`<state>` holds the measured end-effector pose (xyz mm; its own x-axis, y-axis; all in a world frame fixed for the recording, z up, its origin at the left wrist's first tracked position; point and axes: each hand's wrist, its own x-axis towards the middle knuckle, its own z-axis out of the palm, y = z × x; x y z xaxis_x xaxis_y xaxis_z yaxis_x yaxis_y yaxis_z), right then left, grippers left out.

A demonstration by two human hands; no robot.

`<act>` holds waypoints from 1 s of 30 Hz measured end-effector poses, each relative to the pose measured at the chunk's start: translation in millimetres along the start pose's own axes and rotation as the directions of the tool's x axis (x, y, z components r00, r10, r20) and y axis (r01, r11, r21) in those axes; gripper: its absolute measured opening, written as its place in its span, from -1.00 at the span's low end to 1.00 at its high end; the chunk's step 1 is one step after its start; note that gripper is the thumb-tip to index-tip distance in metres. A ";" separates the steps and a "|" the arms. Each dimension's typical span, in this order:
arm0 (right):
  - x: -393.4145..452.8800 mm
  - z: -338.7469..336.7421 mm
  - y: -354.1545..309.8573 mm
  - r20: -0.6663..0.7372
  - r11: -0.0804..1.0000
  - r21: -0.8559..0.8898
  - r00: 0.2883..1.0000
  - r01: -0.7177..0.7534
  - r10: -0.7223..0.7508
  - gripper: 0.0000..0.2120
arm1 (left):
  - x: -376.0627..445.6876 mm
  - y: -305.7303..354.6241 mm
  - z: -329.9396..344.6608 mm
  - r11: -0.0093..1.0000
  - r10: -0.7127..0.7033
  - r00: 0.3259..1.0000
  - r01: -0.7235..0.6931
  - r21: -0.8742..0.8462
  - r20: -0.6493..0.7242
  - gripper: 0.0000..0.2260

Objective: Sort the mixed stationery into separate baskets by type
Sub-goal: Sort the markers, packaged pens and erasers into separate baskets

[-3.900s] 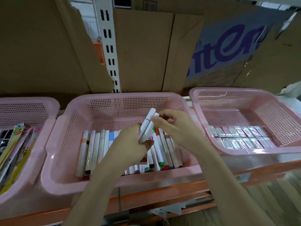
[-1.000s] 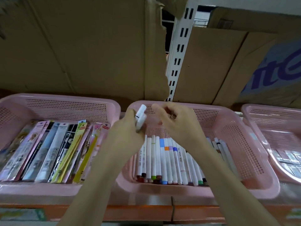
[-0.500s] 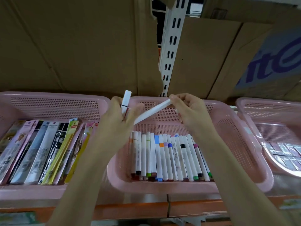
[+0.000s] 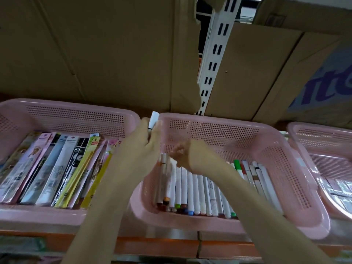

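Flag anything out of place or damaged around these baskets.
The cardboard backing behind the baskets is torn, its ragged edge exposing the white slotted shelf upright. In the middle basket the markers lie in a row, though those at the right sit slightly askew.

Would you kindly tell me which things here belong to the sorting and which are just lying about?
Belong to the job:
left hand gripping a white marker
right hand, blurred
middle basket of markers
left basket of packaged stationery
right basket

Lying about:
cardboard boxes
slotted white upright
orange shelf edge
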<state>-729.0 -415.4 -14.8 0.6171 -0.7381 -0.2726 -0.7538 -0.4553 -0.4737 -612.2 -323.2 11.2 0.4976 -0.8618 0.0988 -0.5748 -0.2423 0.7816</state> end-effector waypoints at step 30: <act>5.2 0.2 7.7 0.010 0.976 -0.216 0.999 0.039 -0.038 -0.61 | -9.4 -16.4 -7.4 0.999 -0.042 0.997 0.042 0.000 -0.067 -0.78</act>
<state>-731.5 -422.7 -20.0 0.6476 -0.7153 -0.2626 -0.7599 -0.5808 -0.2921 -602.6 -307.8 2.0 0.5641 -0.8187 0.1070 -0.5534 -0.2787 0.7849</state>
